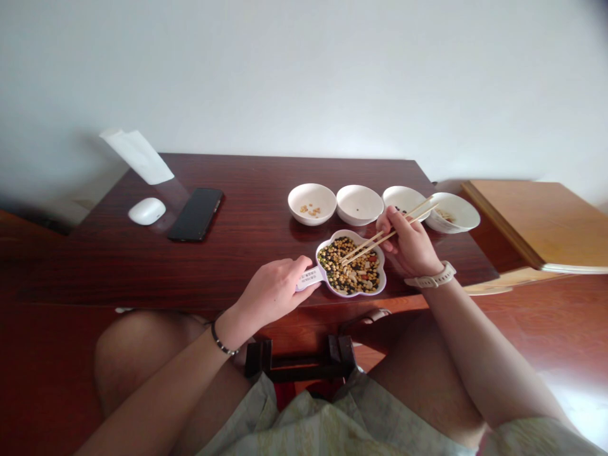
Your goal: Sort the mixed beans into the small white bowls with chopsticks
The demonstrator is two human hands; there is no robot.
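Observation:
A flower-shaped white dish [332,290] full of mixed beans sits at the near edge of a dark wooden table [247,253]. My left hand [275,291] is closed on the dish's short handle [311,277]. My right hand [408,244] grips a pair of wooden chopsticks [380,237], whose tips rest in the beans. Behind the dish stand several small white bowls: the leftmost bowl [312,204] holds a few yellow beans, the second bowl [360,204] looks nearly empty, the third bowl [403,199] and fourth bowl [453,212] are partly hidden by my hand and chopsticks.
A black phone [196,213] lies flat at mid-left, with a white mouse [147,211] and a white paper sleeve [137,155] beyond it. A lighter wooden table [541,221] adjoins on the right. A dark stand [299,358] sits between my knees under the table.

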